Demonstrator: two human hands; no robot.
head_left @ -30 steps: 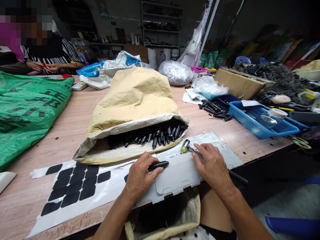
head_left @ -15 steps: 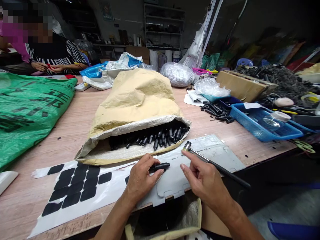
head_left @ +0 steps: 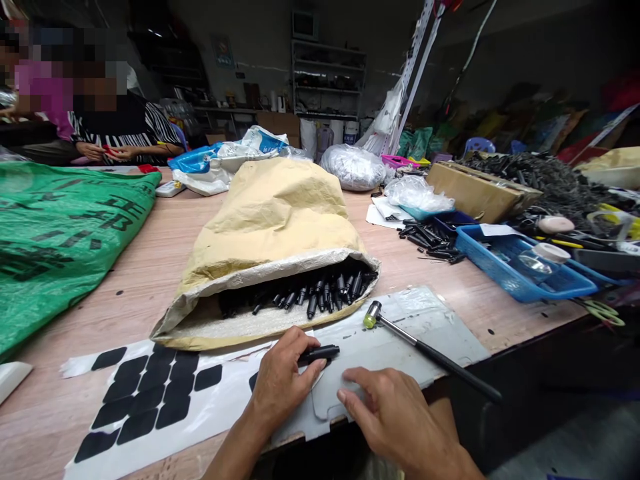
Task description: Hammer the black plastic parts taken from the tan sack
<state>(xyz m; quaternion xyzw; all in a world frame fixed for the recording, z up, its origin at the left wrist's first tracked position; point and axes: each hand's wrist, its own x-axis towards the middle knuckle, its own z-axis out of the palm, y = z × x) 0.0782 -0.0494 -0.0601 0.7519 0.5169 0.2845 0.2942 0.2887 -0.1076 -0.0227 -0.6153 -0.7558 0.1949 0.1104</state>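
My left hand (head_left: 286,363) grips a black cylindrical piece (head_left: 323,353), a pen-like tube, lying low over a grey board (head_left: 415,333). To its right, my right hand (head_left: 393,407) hovers above the board's front edge, thumb and forefinger apart, holding nothing. A small hammer (head_left: 415,340) with a yellow-green and dark head and a black handle rests on the board, its handle reaching past the table edge. Just behind my hands a tan sack (head_left: 280,220) lies with its mouth towards me. Inside it are many similar black pieces (head_left: 320,293).
A white sheet with black rounded squares (head_left: 150,387) lies at left, near a green sack (head_left: 65,247). Rightward are loose black parts (head_left: 425,240), a blue tray (head_left: 530,280), a cardboard box (head_left: 480,190) and a dark heap (head_left: 550,180). Another person (head_left: 125,127) sits back left.
My right hand has drawn back from near the hammer head, moving left and towards me. My left hand keeps its grip on the black piece. The view has tilted up slightly.
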